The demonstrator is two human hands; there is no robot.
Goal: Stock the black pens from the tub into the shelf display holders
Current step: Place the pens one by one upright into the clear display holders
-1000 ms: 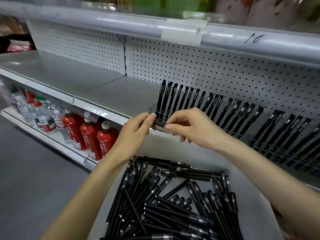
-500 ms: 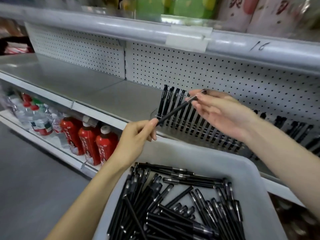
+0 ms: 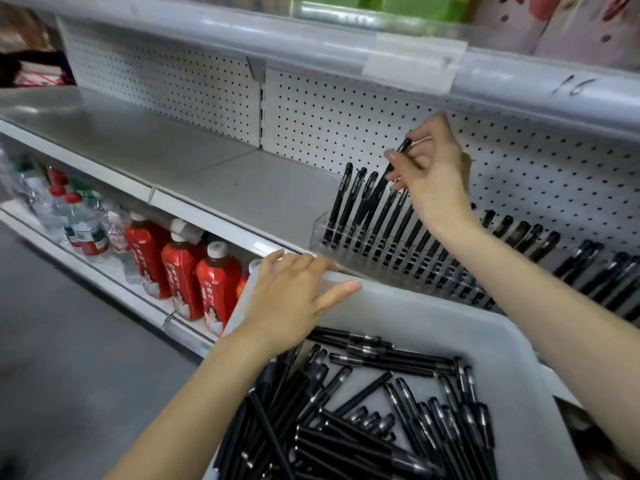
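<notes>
A white tub [image 3: 433,308] full of loose black pens [image 3: 363,417] fills the lower right. On the shelf behind it, a clear display holder [image 3: 320,230] carries a long row of upright black pens [image 3: 349,199]. My right hand [image 3: 434,178] pinches one black pen [image 3: 388,176] near its cap, tilted above the left end of that row, its lower end among the standing pens. My left hand [image 3: 294,299] rests on the tub's far left rim, fingers spread over the edge, holding no pen.
The grey shelf [image 3: 173,157] left of the holder is bare, backed by white pegboard [image 3: 346,112]. Red bottles [image 3: 180,271] and clear water bottles [image 3: 79,223] stand on the lower shelf. An upper shelf rail [image 3: 346,43] overhangs closely.
My left hand let go of the pen's tip and dropped onto the tub rim. My right hand carried the pen up and right, tilting it over the holder row.
</notes>
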